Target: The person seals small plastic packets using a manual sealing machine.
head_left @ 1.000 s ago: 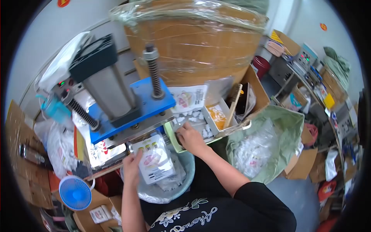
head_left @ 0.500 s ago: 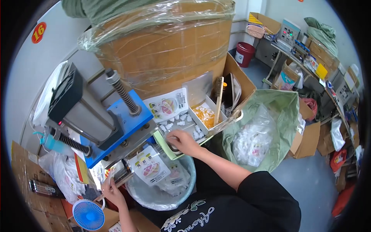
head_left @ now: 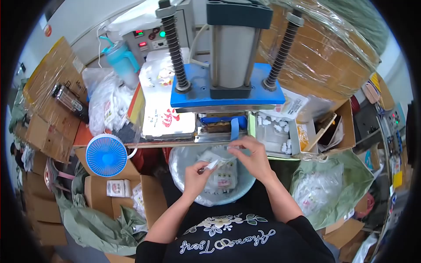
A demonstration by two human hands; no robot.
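Observation:
Above the plastic-lined basin [head_left: 251, 186], my left hand [head_left: 196, 177] pinches one side of a small clear plastic bag with something white at it [head_left: 213, 164]. My right hand [head_left: 254, 158] has its thumb and forefinger closed on the bag's other side, just below a blue strip [head_left: 235, 128] at the bench edge. Printed packets [head_left: 226, 179] lie in the basin underneath. Behind the hands stands a press with a blue plate [head_left: 190, 98]. To its right, a green-edged tray [head_left: 267, 140] holds several small white pieces [head_left: 280, 126].
A blue fan [head_left: 106, 155] sticks out at the bench's left edge. Printed sheets [head_left: 169, 122] lie beside the press. Further right are a box of orange rubber bands [head_left: 302, 136] and a brush [head_left: 322, 131]. A green sack [head_left: 351, 179] stands at the lower right, an open carton [head_left: 98, 193] at the left.
The view has swung left. My right hand has left the tray of white pieces, and my left hand has left the bench's left side. Both now meet over the basin, holding the plastic bag.

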